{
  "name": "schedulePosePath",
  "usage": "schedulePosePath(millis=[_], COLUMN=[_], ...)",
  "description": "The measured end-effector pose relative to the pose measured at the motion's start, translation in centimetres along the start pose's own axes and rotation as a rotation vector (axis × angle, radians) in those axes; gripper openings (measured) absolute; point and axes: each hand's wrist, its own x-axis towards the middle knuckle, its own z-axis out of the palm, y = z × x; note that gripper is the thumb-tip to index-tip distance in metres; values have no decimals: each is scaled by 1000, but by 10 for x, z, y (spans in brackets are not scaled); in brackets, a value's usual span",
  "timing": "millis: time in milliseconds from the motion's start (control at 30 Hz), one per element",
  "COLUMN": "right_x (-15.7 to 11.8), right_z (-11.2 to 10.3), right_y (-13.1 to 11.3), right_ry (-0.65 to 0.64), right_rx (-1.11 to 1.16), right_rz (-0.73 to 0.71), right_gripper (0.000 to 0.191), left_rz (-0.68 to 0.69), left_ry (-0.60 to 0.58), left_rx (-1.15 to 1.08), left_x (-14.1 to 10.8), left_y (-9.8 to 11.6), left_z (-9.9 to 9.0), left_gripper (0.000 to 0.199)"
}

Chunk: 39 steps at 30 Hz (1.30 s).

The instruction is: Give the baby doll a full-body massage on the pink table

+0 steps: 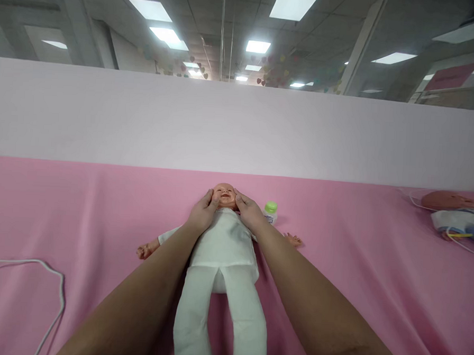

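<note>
A baby doll [224,240] in a white top and white trousers lies on its back on the pink cloth [112,208], head away from me, arms spread. My left hand [204,210] cups one side of the doll's head, thumb by its cheek. On the other side of the head, my right hand [249,209] rests with its thumb near the cheek. Both hands hold the head between them. A small bottle with a green lid [271,207] stands just right of my right hand, its lower part partly hidden by my wrist.
A second doll [450,202], with white and blue cloth, lies at the far right beside a thin tube. A white cable [62,290] curves over the cloth at the left. Behind the cloth rises a white wall panel [224,126], with windows above.
</note>
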Motion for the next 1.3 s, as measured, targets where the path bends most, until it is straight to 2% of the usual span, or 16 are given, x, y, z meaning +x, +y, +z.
schedulePosePath(millis=[167, 267, 500, 833, 1000, 1133, 1300], right_x=[-1, -1, -1, 0, 0, 1, 0], right_z=[3, 6, 5, -1, -1, 0, 0], right_y=[1, 6, 3, 5, 4, 8, 4], right_ry=[29, 24, 3, -54, -67, -38, -14], right_rx=[-100, -80, -11, 19, -17, 15, -31], right_rz=[56, 53, 38, 23, -10, 3, 18], right_gripper=[78, 87, 82, 72, 67, 64, 66], left_rz=[19, 31, 69, 33, -35, -58, -12], left_ry=[-33, -41, -44, -4, 6, 22, 20], left_rx=[91, 94, 21, -138, -327, -361, -244], left_x=[-3, -3, 2, 9, 14, 12, 7], left_y=[5, 5, -7, -14, -22, -20, -11], left_z=[-1, -1, 1, 2, 4, 3, 0], left_gripper=[91, 94, 94, 66, 55, 58, 67])
